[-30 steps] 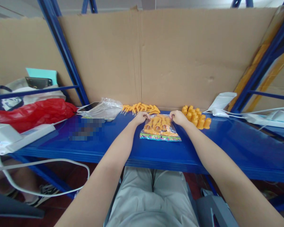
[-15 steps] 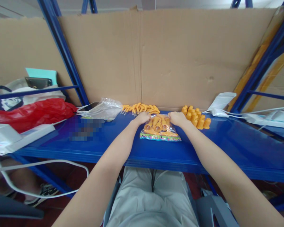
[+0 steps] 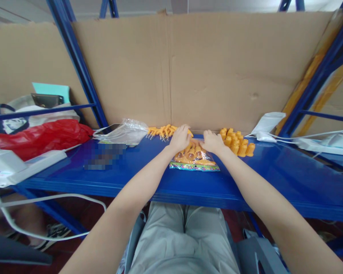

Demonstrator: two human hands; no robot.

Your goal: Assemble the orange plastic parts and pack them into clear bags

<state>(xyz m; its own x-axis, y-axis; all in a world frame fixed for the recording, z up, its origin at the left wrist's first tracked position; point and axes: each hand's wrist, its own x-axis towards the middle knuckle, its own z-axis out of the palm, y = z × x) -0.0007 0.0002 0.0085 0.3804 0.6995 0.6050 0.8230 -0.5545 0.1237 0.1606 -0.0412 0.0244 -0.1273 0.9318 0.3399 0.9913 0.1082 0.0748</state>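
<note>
A clear plastic bag [image 3: 194, 166] with a colourful printed strip lies on the blue table, strip towards me. Through its film show orange, hollow-ended plastic pieces [image 3: 191, 155]. My left hand [image 3: 180, 139] is over the bag's far left part, fingers stretched forward and apart. At the far right corner, my right hand [image 3: 212, 142] rests on the bag with its fingers extended; the fingertips are partly hidden. Behind my left hand lies a row of orange pieces with small metal clips [image 3: 161, 132]. A group of orange cup-like pieces [image 3: 236, 142] stands right of my right hand.
A pile of clear plastic bags [image 3: 125, 133] lies at the back left, beside a blurred patch [image 3: 105, 156]. Farther left are a red plastic bag [image 3: 42, 137] and a white power strip [image 3: 31, 167]. Cardboard [image 3: 217, 72] walls the back, between blue metal posts [image 3: 80, 64].
My left hand has moved up and right over the bag, its fingers now extended. My right hand has shifted slightly away from me, fingers stretched out more. The bag has barely moved.
</note>
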